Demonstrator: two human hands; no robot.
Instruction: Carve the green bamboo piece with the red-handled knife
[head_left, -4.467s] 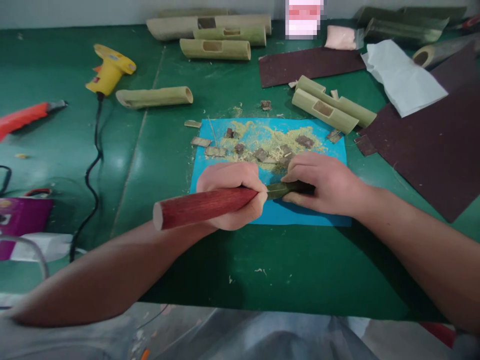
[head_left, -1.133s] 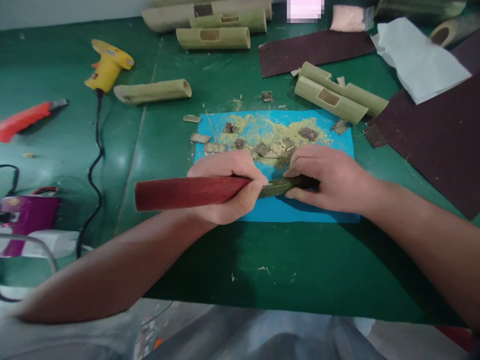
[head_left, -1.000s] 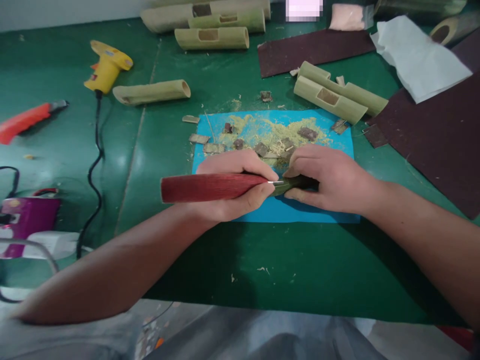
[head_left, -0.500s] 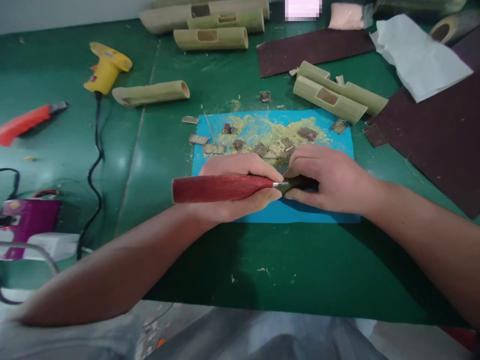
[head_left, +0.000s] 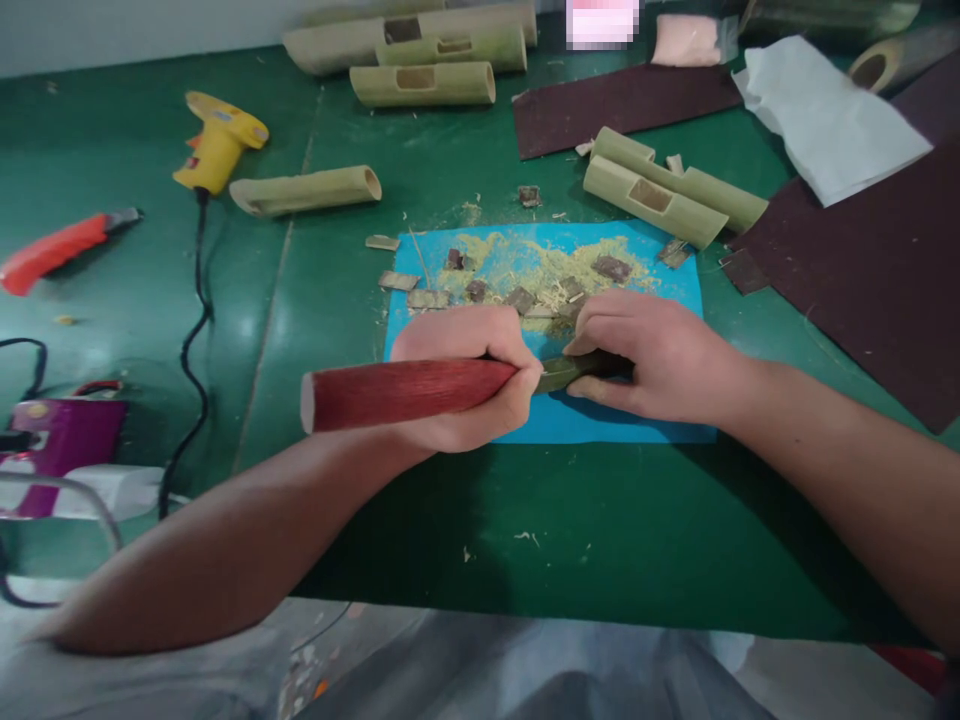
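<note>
The mat (head_left: 622, 432) lies on the table (head_left: 570, 540), glue gun (head_left: 217, 140) far left, tubes (head_left: 424, 84) behind.

tool: red wooden-handled tool (head_left: 405, 392) is lying almost level, butt end pointing left, front end sitting gripped inside the left hand (head_left: 469, 375) | piece: dark green bamboo strip (head_left: 561, 373) is resting low over the blue mat (head_left: 600, 432), left tip meeting the tool, right part hiding under the right hand (head_left: 649, 355)

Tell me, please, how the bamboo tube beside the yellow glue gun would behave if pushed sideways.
Lying on its round side on the table, the bamboo tube would probably roll. Its open end shows a hollow, so likely light. It looks stiff.
</note>
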